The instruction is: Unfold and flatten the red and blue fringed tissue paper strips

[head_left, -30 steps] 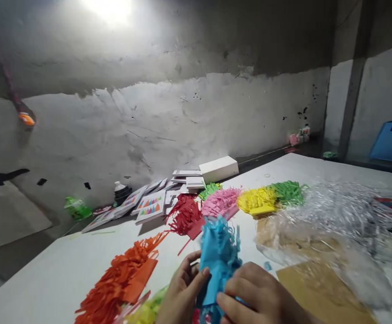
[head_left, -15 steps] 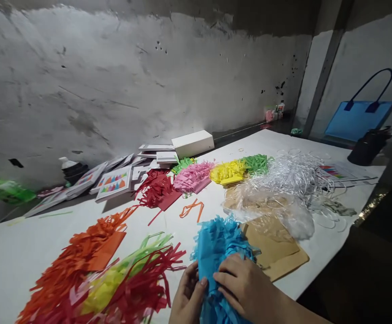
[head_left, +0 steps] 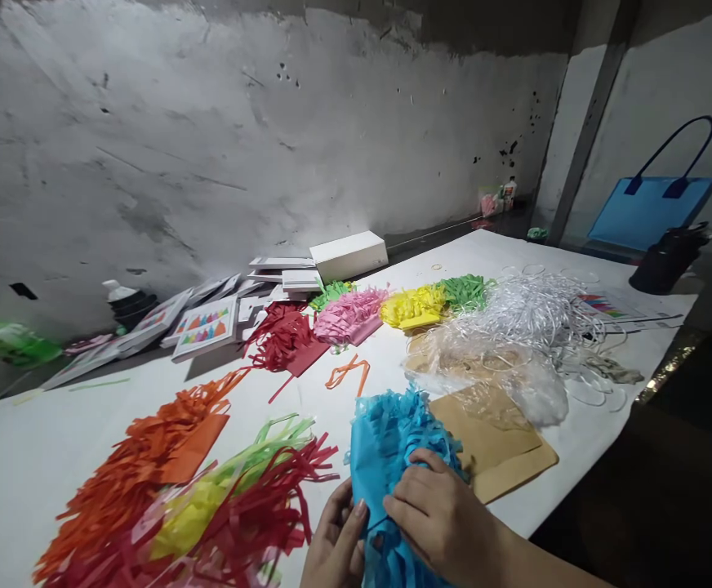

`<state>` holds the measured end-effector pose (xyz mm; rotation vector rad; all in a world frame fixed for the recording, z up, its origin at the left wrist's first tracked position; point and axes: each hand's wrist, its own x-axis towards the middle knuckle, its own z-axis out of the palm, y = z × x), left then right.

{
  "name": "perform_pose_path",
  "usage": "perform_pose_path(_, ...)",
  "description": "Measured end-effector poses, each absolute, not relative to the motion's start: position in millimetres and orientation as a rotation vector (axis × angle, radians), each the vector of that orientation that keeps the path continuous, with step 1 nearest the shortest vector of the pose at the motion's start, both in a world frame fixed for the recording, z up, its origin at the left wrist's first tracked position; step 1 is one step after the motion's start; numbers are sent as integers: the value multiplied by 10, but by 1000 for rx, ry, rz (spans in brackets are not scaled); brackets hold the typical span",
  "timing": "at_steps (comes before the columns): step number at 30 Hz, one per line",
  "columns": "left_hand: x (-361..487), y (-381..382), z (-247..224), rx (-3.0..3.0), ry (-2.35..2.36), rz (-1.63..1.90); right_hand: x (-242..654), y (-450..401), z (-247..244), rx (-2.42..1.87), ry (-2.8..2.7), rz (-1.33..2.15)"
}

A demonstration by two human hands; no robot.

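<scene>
A fringed bundle of blue tissue paper (head_left: pixel 371 441) lies in front of me, a smooth band along its left side and cut strips on its right. My left hand (head_left: pixel 336 539) pinches the smooth edge, thumb on top and fingers curled beneath. My right hand (head_left: pixel 433 514) presses on the fringe with bent fingers, covering its middle. Left of it lies a loose heap of red strips (head_left: pixel 258 506) with yellow tissue paper (head_left: pixel 193 516) and pale green strips. Beyond that heap is an orange fringed tissue bundle (head_left: pixel 129 465).
Red (head_left: pixel 286 339), pink (head_left: pixel 349 317), yellow (head_left: pixel 414 308) and green fringed bundles line the table's middle. Brown envelopes (head_left: pixel 503 457), clear plastic and white string (head_left: pixel 533 310) lie to the right. Printed boxes (head_left: pixel 209 327) and a white box (head_left: pixel 349 257) stand by the wall.
The blue bundle's smooth band looks wider and flatter at its upper left. Both hands have shifted slightly, still on the bundle. The whole view has moved a little.
</scene>
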<state>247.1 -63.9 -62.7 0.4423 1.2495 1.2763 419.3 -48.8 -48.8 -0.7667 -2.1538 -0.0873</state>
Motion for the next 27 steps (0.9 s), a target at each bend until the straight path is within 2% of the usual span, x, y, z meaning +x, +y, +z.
perform_pose_path(11, 2483, -652, -668, 519, 1227, 1245, 4339, -277, -192, -949, -2300, 686)
perform_pose_path(13, 2468, -651, -697, 537, 1240, 1225, 4341, -244, -154, -930, -2360, 601)
perform_pose_path(19, 2432, -638, -684, 529, 1215, 1198, 4334, -239, -228, -620, -2596, -141)
perform_pose_path(21, 2418, -634, -654, 535, 1203, 1193, 4359, -259, -273, -619, -2581, -188)
perform_pose_path(27, 2409, -630, -615, 509, 1156, 1198, 4363, -335, -437, -775, -2430, -41)
